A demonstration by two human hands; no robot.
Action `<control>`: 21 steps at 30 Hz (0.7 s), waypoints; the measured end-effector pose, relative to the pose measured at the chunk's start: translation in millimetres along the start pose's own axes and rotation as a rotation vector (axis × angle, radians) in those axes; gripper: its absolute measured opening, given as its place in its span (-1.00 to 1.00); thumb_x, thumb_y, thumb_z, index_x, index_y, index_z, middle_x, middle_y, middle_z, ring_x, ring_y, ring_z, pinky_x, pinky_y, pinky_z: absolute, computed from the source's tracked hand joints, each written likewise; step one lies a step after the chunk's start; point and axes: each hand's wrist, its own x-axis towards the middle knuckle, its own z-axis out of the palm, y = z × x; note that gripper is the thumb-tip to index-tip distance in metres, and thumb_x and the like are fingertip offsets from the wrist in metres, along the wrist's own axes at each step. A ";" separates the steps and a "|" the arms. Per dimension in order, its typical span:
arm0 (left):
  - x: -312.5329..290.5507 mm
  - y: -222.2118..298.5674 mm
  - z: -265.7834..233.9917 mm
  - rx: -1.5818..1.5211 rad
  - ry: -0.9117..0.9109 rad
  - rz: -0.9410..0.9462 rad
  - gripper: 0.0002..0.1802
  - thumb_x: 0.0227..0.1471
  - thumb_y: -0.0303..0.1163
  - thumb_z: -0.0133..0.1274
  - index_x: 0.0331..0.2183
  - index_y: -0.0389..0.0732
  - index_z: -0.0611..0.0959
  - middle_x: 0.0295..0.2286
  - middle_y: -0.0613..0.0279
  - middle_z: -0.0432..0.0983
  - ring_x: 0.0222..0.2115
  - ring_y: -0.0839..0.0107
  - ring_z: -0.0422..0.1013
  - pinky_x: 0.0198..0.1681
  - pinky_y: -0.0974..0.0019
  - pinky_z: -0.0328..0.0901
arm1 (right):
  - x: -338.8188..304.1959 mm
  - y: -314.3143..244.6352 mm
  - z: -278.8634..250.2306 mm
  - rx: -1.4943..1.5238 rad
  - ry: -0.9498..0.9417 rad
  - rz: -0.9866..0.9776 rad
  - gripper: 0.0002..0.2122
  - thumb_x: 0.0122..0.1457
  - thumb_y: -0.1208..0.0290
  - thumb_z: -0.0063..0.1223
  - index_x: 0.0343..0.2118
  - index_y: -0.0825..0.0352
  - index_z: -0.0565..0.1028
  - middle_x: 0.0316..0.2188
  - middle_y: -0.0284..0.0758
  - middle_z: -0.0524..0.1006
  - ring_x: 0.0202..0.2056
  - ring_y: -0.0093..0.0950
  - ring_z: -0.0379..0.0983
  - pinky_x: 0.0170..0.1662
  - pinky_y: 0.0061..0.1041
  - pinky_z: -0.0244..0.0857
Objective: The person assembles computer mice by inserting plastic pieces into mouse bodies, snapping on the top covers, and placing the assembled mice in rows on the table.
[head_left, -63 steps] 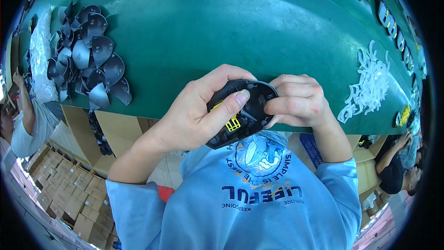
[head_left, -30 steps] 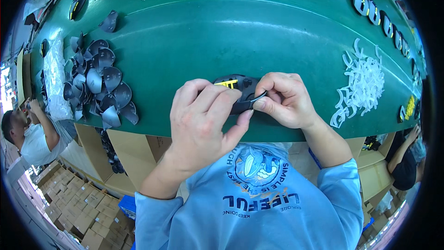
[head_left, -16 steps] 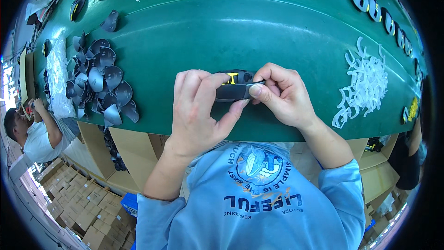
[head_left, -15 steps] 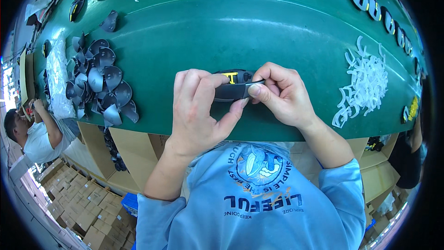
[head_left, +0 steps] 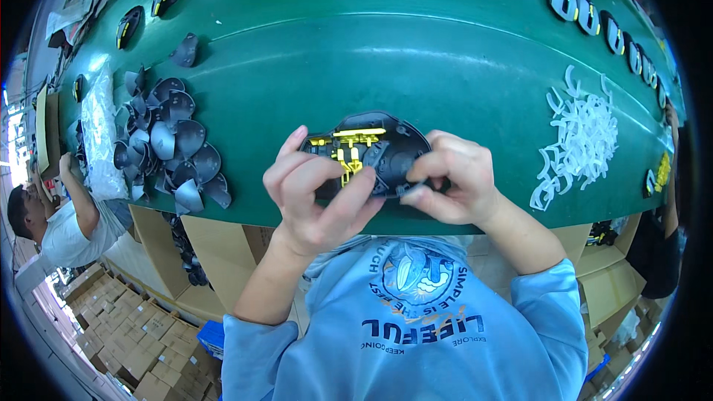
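One black shell (head_left: 402,150) sits between our half-curled left hand (head_left: 318,199), which grips it, and our right hand (head_left: 459,180), bent nearly closed at its rim, hold unclear.

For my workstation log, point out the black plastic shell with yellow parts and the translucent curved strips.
Black plastic shell with yellow parts (head_left: 392,154), head view: inner surface.
Translucent curved strips (head_left: 583,135), head view: heap's middle.

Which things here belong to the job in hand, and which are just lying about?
Job, apparently:
black plastic shell with yellow fittings, being held
pile of translucent curved strips, probably
dark grey curved plastic covers, probably

Lying about, seemingly:
crumpled clear plastic
stacked brown cardboard boxes
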 end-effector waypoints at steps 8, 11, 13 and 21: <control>5.9 22.9 2.4 -1.125 0.296 -0.929 0.06 -0.04 0.42 0.32 0.17 -0.27 0.49 0.24 -0.18 0.23 0.24 -0.06 0.30 0.27 -0.15 0.32 | -6.3 6.8 3.7 -0.237 0.041 -0.285 -0.70 -0.06 0.35 0.60 -0.31 0.28 0.66 -0.56 -0.41 0.40 -0.49 -0.34 0.49 -0.40 -0.39 0.44; -7.3 36.2 12.6 -1.822 0.421 -1.107 0.07 0.12 0.59 -0.02 0.16 -0.27 0.53 0.19 -0.02 0.39 0.20 0.00 0.40 0.21 -0.05 0.40 | -1.2 4.0 10.0 -0.331 -0.034 -0.336 -0.77 -0.08 0.39 0.46 -0.30 0.19 0.70 -0.54 -0.46 0.38 -0.33 -0.38 0.53 -0.34 -0.44 0.46; -1.6 38.8 19.5 -2.186 0.488 -1.230 0.03 0.18 0.61 -0.16 0.06 -0.24 0.61 -0.03 0.15 0.60 0.08 0.06 0.51 0.17 -0.03 0.44 | -4.1 3.9 13.8 -0.427 -0.108 -0.374 -0.76 -0.12 0.35 0.30 -0.30 0.10 0.72 -0.52 -0.51 0.36 -0.16 -0.42 0.51 -0.26 -0.46 0.44; -8.9 19.8 51.0 -2.058 0.465 -1.138 0.07 -0.07 0.75 -0.03 -0.14 -0.16 0.62 -0.27 0.08 0.61 -0.19 0.15 0.53 -0.04 0.08 0.44 | -1.6 2.3 14.3 -0.274 0.011 -0.367 -0.67 -0.13 0.32 0.45 -0.21 0.15 0.75 -0.36 -0.48 0.53 -0.22 -0.39 0.52 -0.19 -0.39 0.44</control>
